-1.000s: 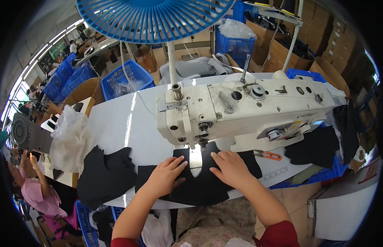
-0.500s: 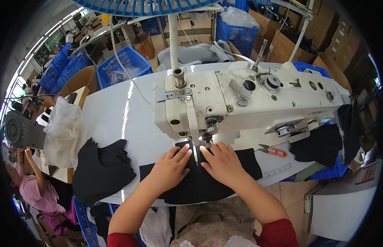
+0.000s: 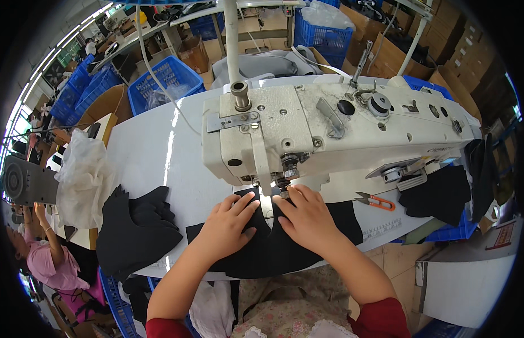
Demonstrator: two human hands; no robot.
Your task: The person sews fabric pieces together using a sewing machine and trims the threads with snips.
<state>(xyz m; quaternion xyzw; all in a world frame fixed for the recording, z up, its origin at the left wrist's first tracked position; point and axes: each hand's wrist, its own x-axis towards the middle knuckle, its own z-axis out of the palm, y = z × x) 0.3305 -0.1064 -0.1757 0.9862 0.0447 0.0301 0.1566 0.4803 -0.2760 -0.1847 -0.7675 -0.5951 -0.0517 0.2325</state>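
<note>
Black fabric pieces [image 3: 262,258] lie on the white table under the head of a white sewing machine [image 3: 324,135]. My left hand [image 3: 227,222] rests on the fabric, fingers stretched toward the needle area. On the other side, my right hand [image 3: 308,218] also presses on the cloth, its fingers extended, with the fingertips close to the presser foot [image 3: 282,187]. Between my hands the fabric parts in a narrow gap that shows a light metal plate [image 3: 267,207]. The needle tip itself is hidden behind machine parts.
Orange-handled thread snips [image 3: 377,201] lie right of the fabric. Stacked black pieces [image 3: 137,236] sit at left, more black pieces [image 3: 436,194] at right. A clear plastic bag [image 3: 84,183] and a blue crate [image 3: 166,84] stand beyond. Another person [image 3: 50,262] works at far left.
The whole view has shifted slightly. Both hands stay flat on the fabric beside the needle area, with only small finger movement; the fabric lies almost as before.
</note>
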